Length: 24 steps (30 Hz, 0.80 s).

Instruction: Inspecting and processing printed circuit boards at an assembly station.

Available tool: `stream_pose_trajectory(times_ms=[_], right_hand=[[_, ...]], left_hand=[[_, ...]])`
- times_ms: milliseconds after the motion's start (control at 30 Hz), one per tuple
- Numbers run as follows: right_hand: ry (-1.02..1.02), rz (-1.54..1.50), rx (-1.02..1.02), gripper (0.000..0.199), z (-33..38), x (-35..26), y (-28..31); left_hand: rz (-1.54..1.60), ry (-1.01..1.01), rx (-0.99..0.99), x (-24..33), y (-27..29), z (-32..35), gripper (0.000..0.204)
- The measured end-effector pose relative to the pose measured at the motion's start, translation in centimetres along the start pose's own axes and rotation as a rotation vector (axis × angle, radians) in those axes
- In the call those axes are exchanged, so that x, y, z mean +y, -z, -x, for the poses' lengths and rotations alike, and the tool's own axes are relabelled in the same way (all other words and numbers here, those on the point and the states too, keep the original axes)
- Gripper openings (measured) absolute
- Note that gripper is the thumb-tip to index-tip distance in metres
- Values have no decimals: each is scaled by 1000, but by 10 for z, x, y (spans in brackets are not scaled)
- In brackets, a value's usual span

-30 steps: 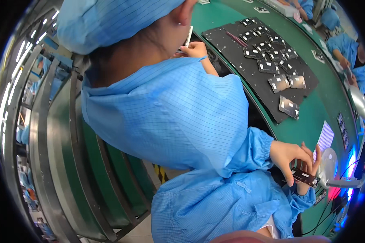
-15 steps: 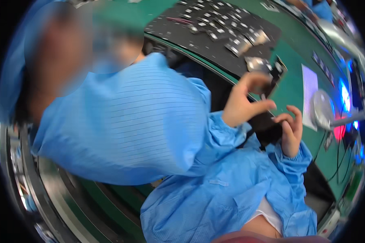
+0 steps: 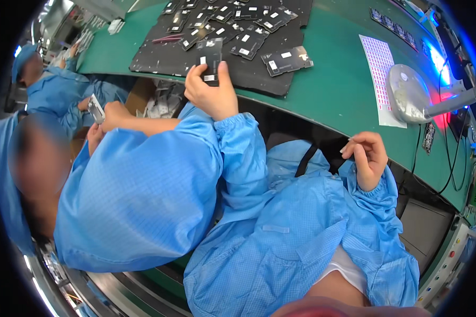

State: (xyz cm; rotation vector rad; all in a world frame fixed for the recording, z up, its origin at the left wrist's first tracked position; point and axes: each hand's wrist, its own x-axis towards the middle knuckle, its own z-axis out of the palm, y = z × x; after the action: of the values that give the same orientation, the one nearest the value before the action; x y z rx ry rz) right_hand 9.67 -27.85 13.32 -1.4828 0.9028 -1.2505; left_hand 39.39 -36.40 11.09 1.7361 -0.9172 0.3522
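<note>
My left hand pinches a flat black plate-like part with white labels between thumb and fingers, at the near edge of the black mat. Several similar black parts lie on that mat; the nearest one, a black part with a coppery corner, is to the right of my hand. My right hand hovers in front of the bench edge with its fingers loosely bent and the thumb apart. Nothing shows in it.
Close on my left, a co-worker in blue holds a pale frame-like part; another person sits beyond. The green bench carries a printed sheet, a lamp, cables and a row of circuit boards.
The view has swung, bringing the co-worker's hands and the second person into sight. My left hand has moved left, away from my right hand, over the mat's edge with the black part.
</note>
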Motion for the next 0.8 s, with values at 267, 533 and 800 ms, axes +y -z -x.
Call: stream_pose_trajectory(times_ms=[267, 533, 800], right_hand=[[-68, 135, 21, 9, -28, 0, 28], [66, 272, -3, 8, -37, 2, 54], [-23, 113, 219, 7, -34, 19, 79]], left_hand=[[275, -123, -318, 48, -61, -69, 41], [-127, -369, -748, 112, -212, -136, 51], [274, -357, -959, 107, -190, -146, 51]])
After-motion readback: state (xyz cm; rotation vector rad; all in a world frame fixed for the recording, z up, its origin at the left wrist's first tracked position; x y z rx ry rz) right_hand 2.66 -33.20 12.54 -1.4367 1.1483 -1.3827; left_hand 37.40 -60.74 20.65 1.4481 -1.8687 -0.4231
